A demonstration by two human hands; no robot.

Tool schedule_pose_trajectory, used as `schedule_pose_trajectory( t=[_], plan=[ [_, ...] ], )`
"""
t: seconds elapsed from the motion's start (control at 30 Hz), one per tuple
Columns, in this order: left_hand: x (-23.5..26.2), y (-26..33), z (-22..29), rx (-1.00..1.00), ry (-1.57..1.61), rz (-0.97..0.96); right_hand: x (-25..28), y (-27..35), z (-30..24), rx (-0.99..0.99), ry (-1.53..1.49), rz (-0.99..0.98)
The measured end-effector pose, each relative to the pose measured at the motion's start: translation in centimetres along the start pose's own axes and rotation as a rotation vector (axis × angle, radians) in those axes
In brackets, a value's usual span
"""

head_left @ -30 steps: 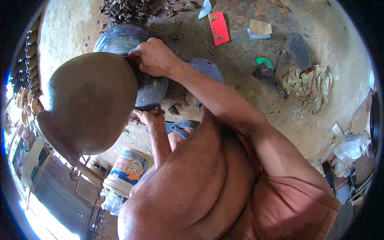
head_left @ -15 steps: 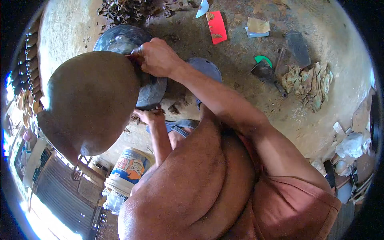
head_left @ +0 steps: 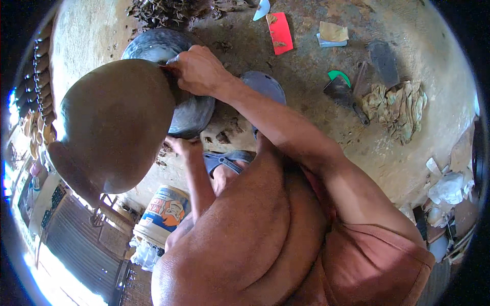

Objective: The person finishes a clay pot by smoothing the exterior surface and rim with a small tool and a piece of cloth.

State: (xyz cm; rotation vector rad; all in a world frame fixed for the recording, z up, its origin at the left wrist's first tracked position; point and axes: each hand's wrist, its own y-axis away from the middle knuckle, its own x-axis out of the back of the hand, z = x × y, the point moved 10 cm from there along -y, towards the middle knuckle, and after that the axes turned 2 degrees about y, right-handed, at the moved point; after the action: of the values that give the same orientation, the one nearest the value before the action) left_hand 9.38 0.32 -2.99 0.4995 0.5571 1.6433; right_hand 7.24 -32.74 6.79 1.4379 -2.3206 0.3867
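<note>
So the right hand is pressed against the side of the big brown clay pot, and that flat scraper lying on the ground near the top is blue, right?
Not quite. In the head view the flat scraper on the ground is red, not blue. The rest holds: the right hand is against the side of the big brown clay pot.

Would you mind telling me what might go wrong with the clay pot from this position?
The large round clay pot appears to rest tilted on the dark bowl-shaped stand, so it might roll off. The right hand presses a small tool at its edge; too much force could dent it. The left hand below gives only slight support.
</note>
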Motion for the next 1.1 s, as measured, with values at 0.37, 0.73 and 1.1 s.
schedule_pose_trajectory(
  t=[0.37,0.73,1.1],
  plan=[
    [-2.4,4.5,-1.4,0.24,-0.067,-0.116,-0.7,0.4,0.3,-0.044,-0.061,-0.021],
    [-5.8,11.7,-7.8,0.454,-0.035,-0.082,0.0,1.6,0.2,-0.026,-0.079,0.026],
    [-4.4,7.8,-5.6,0.149,0.078,0.078,0.2,2.6,-0.2,-0.043,-0.017,0.005]
  ],
)
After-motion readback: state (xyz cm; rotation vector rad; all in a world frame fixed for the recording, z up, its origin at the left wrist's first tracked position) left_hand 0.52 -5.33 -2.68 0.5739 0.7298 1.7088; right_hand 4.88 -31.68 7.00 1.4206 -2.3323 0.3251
